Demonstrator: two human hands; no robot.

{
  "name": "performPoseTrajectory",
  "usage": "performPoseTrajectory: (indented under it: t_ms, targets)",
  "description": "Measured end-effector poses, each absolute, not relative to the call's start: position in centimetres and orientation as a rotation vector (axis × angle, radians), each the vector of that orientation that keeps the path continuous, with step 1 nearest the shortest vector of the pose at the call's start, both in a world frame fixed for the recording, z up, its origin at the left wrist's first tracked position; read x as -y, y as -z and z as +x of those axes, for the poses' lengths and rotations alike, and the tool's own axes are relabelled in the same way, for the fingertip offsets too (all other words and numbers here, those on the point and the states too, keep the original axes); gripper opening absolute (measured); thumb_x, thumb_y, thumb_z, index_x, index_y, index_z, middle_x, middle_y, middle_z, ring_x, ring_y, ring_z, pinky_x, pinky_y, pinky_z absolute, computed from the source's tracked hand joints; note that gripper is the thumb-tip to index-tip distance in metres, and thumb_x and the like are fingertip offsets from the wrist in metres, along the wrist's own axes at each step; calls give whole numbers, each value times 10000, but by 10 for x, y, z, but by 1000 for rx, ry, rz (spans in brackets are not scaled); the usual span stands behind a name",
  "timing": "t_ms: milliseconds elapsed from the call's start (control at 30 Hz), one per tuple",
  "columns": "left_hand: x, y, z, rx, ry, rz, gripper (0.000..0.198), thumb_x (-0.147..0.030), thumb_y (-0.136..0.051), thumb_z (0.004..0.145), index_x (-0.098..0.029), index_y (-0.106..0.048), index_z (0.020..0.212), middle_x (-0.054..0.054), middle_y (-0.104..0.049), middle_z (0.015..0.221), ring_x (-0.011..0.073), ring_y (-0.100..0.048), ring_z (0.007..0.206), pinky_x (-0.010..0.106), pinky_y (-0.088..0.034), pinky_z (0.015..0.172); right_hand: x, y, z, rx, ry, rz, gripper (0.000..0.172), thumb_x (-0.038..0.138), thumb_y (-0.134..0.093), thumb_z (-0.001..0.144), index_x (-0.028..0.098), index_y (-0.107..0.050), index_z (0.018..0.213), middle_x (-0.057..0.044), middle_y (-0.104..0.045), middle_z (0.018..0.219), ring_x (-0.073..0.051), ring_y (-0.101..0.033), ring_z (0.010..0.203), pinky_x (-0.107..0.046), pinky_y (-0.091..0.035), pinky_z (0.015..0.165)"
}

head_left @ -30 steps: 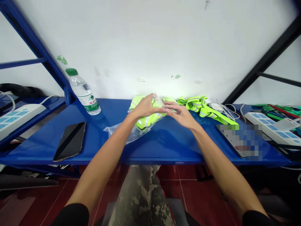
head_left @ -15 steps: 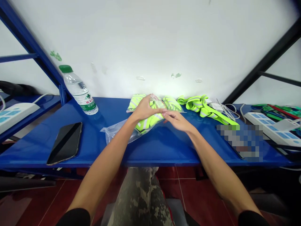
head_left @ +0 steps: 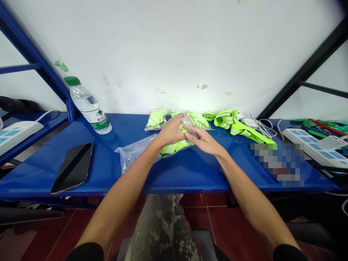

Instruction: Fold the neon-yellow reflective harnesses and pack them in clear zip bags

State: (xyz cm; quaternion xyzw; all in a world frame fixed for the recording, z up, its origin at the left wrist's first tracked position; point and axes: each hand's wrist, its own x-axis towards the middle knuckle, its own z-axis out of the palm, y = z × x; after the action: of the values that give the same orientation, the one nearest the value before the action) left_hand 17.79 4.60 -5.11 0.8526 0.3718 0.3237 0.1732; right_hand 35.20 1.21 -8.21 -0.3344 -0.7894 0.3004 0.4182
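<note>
My left hand (head_left: 171, 132) and my right hand (head_left: 203, 141) meet above the blue shelf, with their fingers pinching a clear plastic bag (head_left: 189, 125) at its gathered top. Under the hands lies a folded yellow-green reflective vest (head_left: 174, 148), and a loose stretch of the same clear plastic (head_left: 136, 152) spreads to its left. Just behind are two more bagged reflective vests (head_left: 156, 119), (head_left: 198, 119). To the right lies a looser tangle of reflective yellow-green straps (head_left: 233, 123), out of reach of my fingers.
A water bottle (head_left: 88, 107) lies on its side at the left, near a black smartphone (head_left: 72, 168). White power strips (head_left: 16, 132), (head_left: 312, 146) sit at both ends, with white cables (head_left: 261, 125) and a pixelated blurred patch (head_left: 277, 165) on the right.
My hands have drawn closer over the vest, and the pinched plastic stands up between them. The bagged vest at the back left now shows apart from my left hand.
</note>
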Motion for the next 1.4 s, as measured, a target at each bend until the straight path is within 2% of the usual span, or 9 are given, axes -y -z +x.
performPoseTrajectory:
  t_ms: [200,300,367,467,633,933,1133,1267,1400]
  targets:
    - [-42,56,181,-1063,-970,2449,502,-269,-629,696,-191,-520,1179,53,-695,993,251,-661,838,331,-480,763,-10,79,348,2047,-686,-801,471,566,-404,970,223,-714,1063,-52,-672,1127,-242,-580,1126,-404,-406,1054]
    - [-41,55,182,-1052,-952,2467,458,-274,-634,699,-193,-538,1139,47,-699,957,258,-663,840,324,-474,742,-8,82,350,1971,-647,-853,426,546,-471,951,223,-697,1113,-62,-672,1127,-240,-594,1088,-397,-442,996]
    - [-41,53,183,-1044,-952,2466,440,-308,-655,699,-194,-548,1110,47,-698,960,264,-662,865,319,-471,734,-7,84,352,1868,-621,-934,435,543,-544,913,215,-676,1165,-80,-665,1146,-239,-603,1057,-366,-492,886]
    - [-41,53,183,-1059,-960,2465,472,-392,-695,690,-193,-555,1094,47,-695,954,269,-658,861,319,-465,717,-6,86,356,1806,-635,-978,424,542,-576,890,200,-692,1114,-92,-666,1113,-233,-610,1009,-326,-504,762]
    - [-40,55,185,-1091,-978,2475,512,-444,-716,671,-196,-560,1091,33,-695,902,260,-660,812,330,-468,728,-7,83,358,1837,-637,-930,384,535,-546,911,186,-706,888,-71,-649,969,-204,-599,913,-316,-469,746]
    - [-36,50,185,-958,-945,2493,505,-414,-758,625,-163,-611,1037,76,-708,989,262,-662,879,343,-491,783,-14,89,364,1899,-710,-921,503,576,-523,908,176,-581,609,-39,-586,845,-165,-543,792,-296,-413,729]
    - [-40,52,182,-873,-926,2371,277,-345,-530,849,-166,-643,1028,58,-706,1064,212,-651,971,316,-480,872,-16,91,367,1946,-764,-948,498,631,-530,876,190,-614,660,-26,-592,798,-183,-550,806,-304,-439,769]
    - [-44,57,180,-1047,-879,2464,349,-374,-393,942,-163,-661,865,45,-701,841,203,-634,811,313,-459,775,-13,93,373,1856,-881,-1007,480,631,-563,850,176,-645,723,-20,-603,756,-158,-535,718,-293,-464,665]
    - [-47,60,178,-1201,-963,2496,359,-374,-374,961,-176,-632,808,37,-652,731,195,-591,709,311,-427,726,-9,97,380,1606,-1102,-997,457,526,-776,693,183,-665,974,-29,-655,832,-155,-593,657,-310,-516,583]
